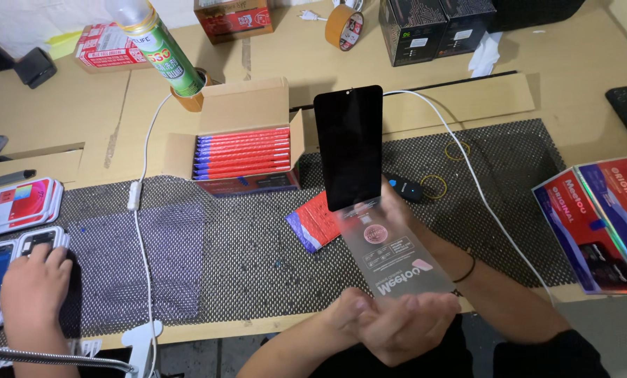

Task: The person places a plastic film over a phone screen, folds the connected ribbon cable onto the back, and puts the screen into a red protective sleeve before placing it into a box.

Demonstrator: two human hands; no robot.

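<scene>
The clear film (387,255) is half peeled off the black screen (348,147), its free end clamped between both hands — left hand (352,315), right hand (411,322) — with the top half yet to come off.

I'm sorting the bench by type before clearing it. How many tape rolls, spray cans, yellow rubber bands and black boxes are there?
Tape rolls: 2
Spray cans: 1
Yellow rubber bands: 2
Black boxes: 2
Total: 7

Black phone screen panel (348,147) upright, tilted; clear printed protective film (387,255) half peeled off lower end, held above mat.
</scene>
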